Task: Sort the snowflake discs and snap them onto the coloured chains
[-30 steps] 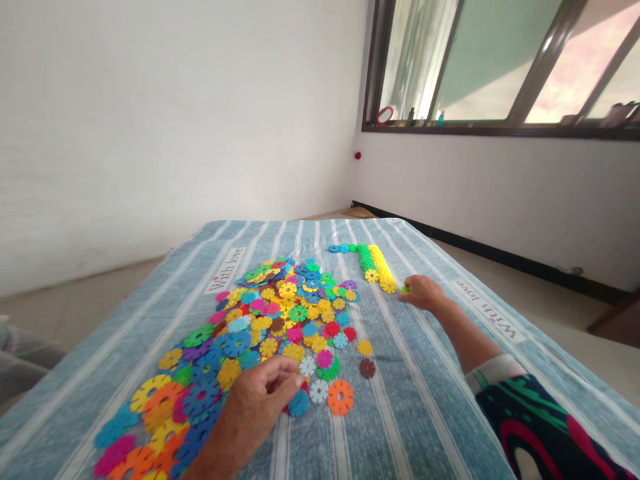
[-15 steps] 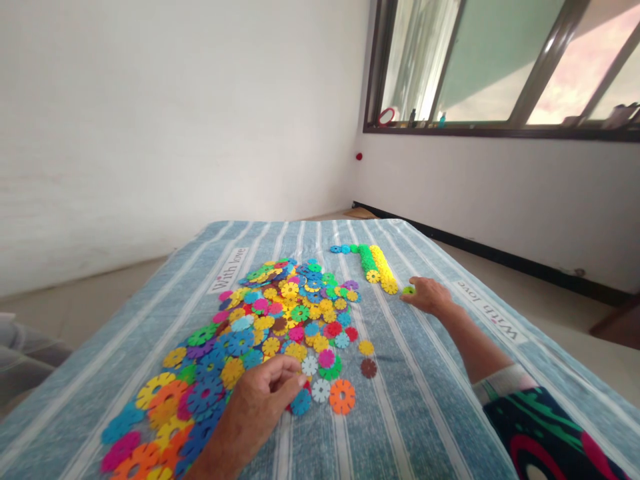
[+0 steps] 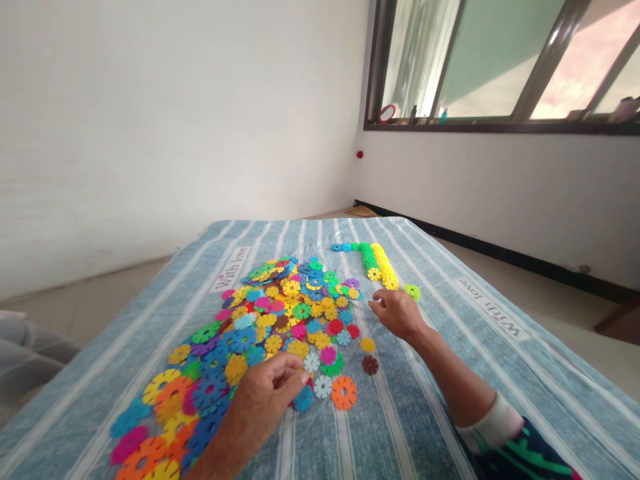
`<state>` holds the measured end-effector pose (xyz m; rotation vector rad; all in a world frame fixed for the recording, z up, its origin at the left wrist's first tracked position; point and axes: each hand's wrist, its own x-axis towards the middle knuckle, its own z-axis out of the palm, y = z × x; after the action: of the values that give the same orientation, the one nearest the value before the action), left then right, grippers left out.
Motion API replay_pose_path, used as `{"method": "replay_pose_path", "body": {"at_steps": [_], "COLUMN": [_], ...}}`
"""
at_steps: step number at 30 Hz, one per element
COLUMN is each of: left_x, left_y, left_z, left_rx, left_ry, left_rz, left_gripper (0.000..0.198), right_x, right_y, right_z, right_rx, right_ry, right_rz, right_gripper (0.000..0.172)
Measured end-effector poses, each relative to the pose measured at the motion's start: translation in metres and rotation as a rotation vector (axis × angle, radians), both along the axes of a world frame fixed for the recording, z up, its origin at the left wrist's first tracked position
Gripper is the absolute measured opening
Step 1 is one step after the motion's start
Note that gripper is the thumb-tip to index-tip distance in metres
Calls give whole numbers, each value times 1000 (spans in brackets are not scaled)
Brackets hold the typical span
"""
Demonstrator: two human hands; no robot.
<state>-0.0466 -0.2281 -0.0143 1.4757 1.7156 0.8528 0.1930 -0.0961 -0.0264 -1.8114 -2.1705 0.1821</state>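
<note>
Over at the head cam, which is the only view going: a surface under a blue striped cloth [image 3: 430,400] fills the lower half, with "With love" lettering [image 3: 234,268] printed on it out at 11 o'clock.

Big messy pile of colourful snowflake discs [image 3: 280,313] runs from about 7 o'clock near me up toward 12. My left hand [image 3: 265,400] sits at the pile's near edge, around 6 o'clock. Its fingers are curled in with the thumb pressed against the fingertips, so it's bunched closed. Can't tell if there's actually a piece pinched in there. Right by those fingertips are a blue disc [image 3: 303,399] and a white disc [image 3: 323,386], with a bigger orange disc [image 3: 344,393] just at 3 o'clock of them. A brown disc [image 3: 370,365] and a small yellow disc [image 3: 367,345] lie loose a bit further up.

My right hand [image 3: 397,313] is out at roughly 1 o'clock, low over the cloth, fingers loosely spread and pointing toward 9 o'clock at the pile. Nothing in it. A lone green disc [image 3: 413,291] lies just beyond it at its 1 o'clock, not touching.

Past that, toward 12, there's a tidy yellow row [image 3: 383,267] with a green row [image 3: 367,255] right alongside, and a couple of blue ones [image 3: 340,247] at the far end. My patterned sleeve [image 3: 520,447] pokes in at 5 o'clock, and a window [image 3: 500,60] sits up at 2 o'clock.
</note>
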Motion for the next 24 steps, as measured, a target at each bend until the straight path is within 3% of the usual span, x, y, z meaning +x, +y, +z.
{"method": "replay_pose_path", "body": {"at_steps": [8,18,24], "left_x": [-2,-2,-5], "left_y": [-1,-2,-4], "left_z": [-6,-5,-13], "left_rx": [-7,35,122], "left_ry": [-10,39,126], "left_rz": [-21,-28,11], "left_gripper": [26,23,19], "right_x": [-6,-3,0], "right_y": [0,-1,2], "right_z": [-30,-35,-44], "right_rx": [56,98,135], "right_ry": [257,286,337], "right_rz": [20,66,92], "right_gripper": [19,17,18]}}
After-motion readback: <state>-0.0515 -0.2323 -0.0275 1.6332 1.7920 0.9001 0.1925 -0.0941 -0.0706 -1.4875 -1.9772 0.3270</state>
